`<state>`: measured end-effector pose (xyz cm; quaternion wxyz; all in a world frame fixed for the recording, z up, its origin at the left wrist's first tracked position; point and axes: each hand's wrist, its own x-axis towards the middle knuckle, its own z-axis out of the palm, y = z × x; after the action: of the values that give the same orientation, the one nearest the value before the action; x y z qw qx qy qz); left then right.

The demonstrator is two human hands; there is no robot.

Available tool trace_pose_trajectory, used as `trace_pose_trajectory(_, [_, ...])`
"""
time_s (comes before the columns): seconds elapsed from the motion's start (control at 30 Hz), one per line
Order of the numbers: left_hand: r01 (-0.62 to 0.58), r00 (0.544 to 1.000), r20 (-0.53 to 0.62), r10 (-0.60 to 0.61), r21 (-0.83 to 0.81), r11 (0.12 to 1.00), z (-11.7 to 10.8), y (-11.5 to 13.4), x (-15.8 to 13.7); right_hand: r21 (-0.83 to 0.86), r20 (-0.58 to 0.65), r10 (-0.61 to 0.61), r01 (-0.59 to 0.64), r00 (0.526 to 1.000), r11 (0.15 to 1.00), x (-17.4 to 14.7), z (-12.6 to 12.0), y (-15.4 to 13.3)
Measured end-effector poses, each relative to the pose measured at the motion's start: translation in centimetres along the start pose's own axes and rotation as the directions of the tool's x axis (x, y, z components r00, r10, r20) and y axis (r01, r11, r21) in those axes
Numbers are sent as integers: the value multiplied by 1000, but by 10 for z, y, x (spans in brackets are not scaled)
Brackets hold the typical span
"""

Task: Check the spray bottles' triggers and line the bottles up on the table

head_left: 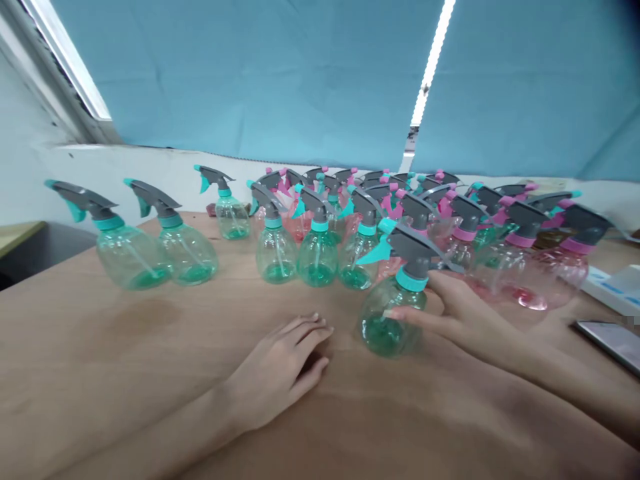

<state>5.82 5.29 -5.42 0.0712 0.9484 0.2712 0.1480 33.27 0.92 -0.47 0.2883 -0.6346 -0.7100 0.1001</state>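
My right hand (460, 317) grips a green spray bottle (387, 327) with a grey and turquoise trigger head, the thumb across its front and the other fingers partly hidden behind it. The bottle leans a little over the near part of the table. To its left, my left hand (285, 363) rests on the wooden tabletop with its fingers stretched out and holds nothing. Just beyond it stand green spray bottles in a row, among them one green bottle (319, 257) in the middle.
Two green bottles (189, 253) stand at the left. Behind and to the right crowd several pink and green spray bottles, with a pink bottle (560, 270) at the right end. A phone (613, 343) lies at the right edge of the table (75, 347). A blue curtain (300, 80) hangs behind.
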Motion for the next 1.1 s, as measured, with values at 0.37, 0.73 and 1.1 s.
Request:
trace_pose_trajectory(0.37, [-389,857,-316,408,123,913,-24,-16,-47,126,82,-116,105,990,987,42,58,-84])
trace_pose_trajectory(0.73, [-312,815,-525,246,-38,949,-29,-11,-51,304,66,-277,245,959,921,104,135,-163])
trace_pose_trajectory(1.1, [-101,907,-418,-50,-331,938,-26,-24,-50,317,-81,-261,273,962,908,136,158,-174])
